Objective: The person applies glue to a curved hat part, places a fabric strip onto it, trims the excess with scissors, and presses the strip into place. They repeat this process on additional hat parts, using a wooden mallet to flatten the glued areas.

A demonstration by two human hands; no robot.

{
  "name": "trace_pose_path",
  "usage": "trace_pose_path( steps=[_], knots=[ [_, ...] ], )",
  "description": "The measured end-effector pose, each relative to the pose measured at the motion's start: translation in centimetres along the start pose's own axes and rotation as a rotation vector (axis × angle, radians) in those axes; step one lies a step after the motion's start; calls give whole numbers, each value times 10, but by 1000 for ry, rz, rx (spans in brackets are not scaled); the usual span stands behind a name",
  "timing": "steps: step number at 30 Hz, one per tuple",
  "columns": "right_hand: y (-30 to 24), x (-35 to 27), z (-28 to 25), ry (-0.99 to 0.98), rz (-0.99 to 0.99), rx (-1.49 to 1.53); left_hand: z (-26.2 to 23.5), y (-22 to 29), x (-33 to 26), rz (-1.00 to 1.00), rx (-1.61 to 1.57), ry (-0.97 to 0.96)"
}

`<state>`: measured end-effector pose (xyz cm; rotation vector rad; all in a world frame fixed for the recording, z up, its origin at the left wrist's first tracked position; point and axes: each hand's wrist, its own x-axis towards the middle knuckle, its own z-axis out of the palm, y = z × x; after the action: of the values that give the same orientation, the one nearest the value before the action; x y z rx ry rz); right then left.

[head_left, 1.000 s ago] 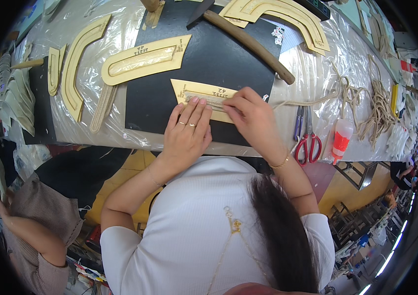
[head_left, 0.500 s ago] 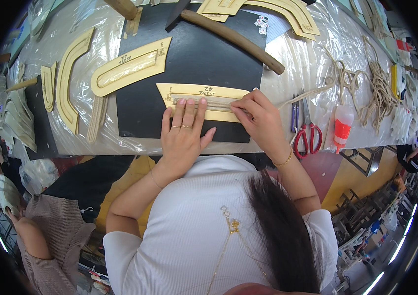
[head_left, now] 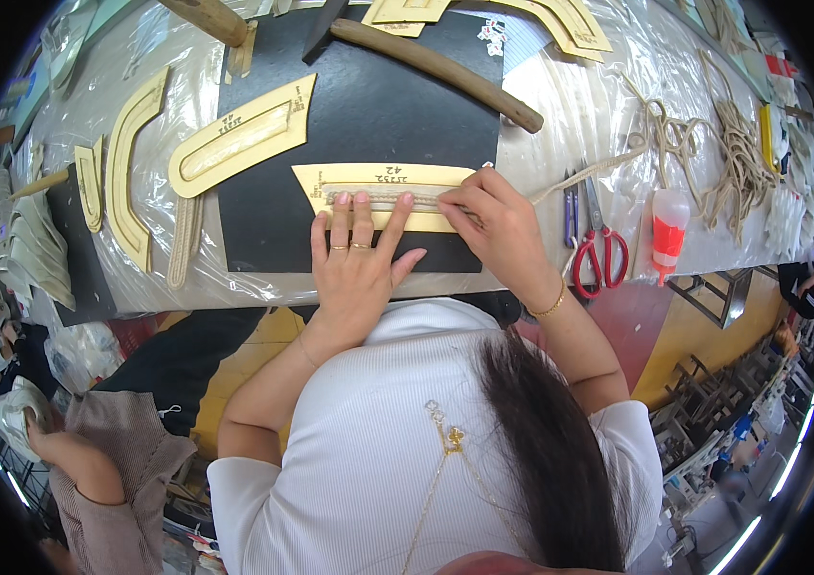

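A pale yellow template with a long slot lies on the black mat near the table's front edge. Beige braided cord runs along the slot and trails off to the right. My left hand is open, its fingers spread and their tips pressing the cord into the slot. At the template's right end, my right hand is closed, pinching the cord between thumb and fingers. Part of the cord is hidden under my fingers.
Red-handled scissors and a red-and-clear squeeze bottle lie to the right, below tangled cord. A hammer lies across the black mat. Another yellow template sits left. A co-worker's hand is at far left.
My left fingers have spread, the index tip sliding right along the cord. My right hand keeps its pinch. The view has shifted slightly, and the co-worker's hand at far left has moved.
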<state>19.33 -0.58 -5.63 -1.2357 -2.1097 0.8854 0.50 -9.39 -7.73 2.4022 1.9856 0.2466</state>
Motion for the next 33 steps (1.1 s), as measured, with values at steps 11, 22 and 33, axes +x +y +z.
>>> trace_pose_path(
  steps=[11,22,33],
  knots=[
    [2,2,1,6,-31,-24,-16,4,8,-13,-25,-63],
    [6,-8,-26,78,14,-103,11,27,15,131,-148,76],
    [16,-9,-32,56,-47,-160,14,33,18,126,-65,64]
  ],
)
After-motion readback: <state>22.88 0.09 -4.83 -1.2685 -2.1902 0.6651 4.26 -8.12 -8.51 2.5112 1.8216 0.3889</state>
